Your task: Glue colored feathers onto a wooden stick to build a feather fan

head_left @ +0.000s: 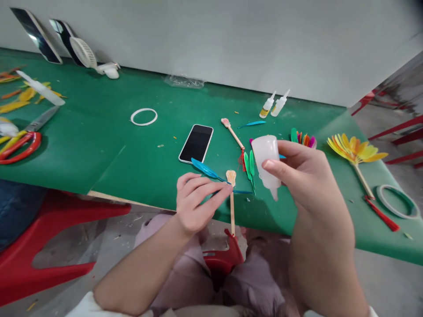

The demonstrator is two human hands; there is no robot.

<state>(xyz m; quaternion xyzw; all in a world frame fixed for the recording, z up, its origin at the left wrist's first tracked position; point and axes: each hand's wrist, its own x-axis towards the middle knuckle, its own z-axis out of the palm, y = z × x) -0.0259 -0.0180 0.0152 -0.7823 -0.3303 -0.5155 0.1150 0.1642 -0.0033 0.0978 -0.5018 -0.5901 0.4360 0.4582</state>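
Observation:
My left hand (200, 200) pinches a blue feather (205, 168) by its quill between thumb and fingers. Just beyond those fingertips, a wooden stick (232, 213) with a rounded, tan-coated head (231, 177) lies over the table's front edge, a red tassel at its lower end. In my right hand (309, 185) is a translucent white glue bottle (267, 160), turned nozzle down above the table and apart from the stick. Green feathers (250, 169) lie between the bottle and the stick's head. Part of another blue feather shows behind my right fingers.
A phone (196, 143) lies on the green table (109, 127). Farther back are another stick (234, 134) and two small glue bottles (267, 105). A yellow feather fan (357, 149) and tape roll (398, 201) lie right; scissors (23, 143) lie left. Red stools (59, 237) stand below.

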